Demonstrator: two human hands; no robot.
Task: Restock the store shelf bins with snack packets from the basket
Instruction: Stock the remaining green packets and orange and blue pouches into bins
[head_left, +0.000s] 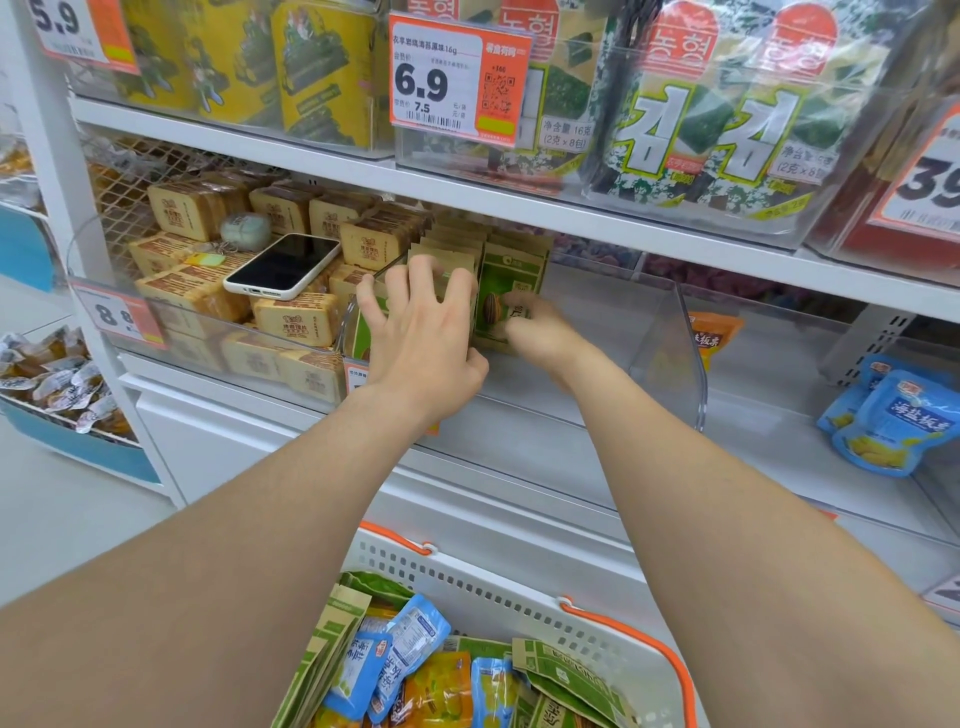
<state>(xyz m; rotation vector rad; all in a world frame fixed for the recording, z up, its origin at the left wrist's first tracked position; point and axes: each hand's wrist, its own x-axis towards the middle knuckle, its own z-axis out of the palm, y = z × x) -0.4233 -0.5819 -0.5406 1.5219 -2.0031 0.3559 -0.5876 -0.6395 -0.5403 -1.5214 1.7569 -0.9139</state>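
Several green-and-tan snack packets (511, 291) stand upright in a row inside a clear shelf bin (670, 343) on the middle shelf. My left hand (421, 332) has its fingers spread over the tops of the left packets and grips them. My right hand (540, 330) holds the front packet from the right side at its lower edge; its fingers are blurred. Below, a white basket (519, 592) with orange handles holds green, blue and orange snack packets (415, 670).
A white phone (283, 266) lies on tan packets (296, 317) in the left bin. Blue packets (893, 421) and an orange packet (714, 338) lie in the right bin. Seaweed packs (701, 119) and a price tag (457, 78) fill the shelf above.
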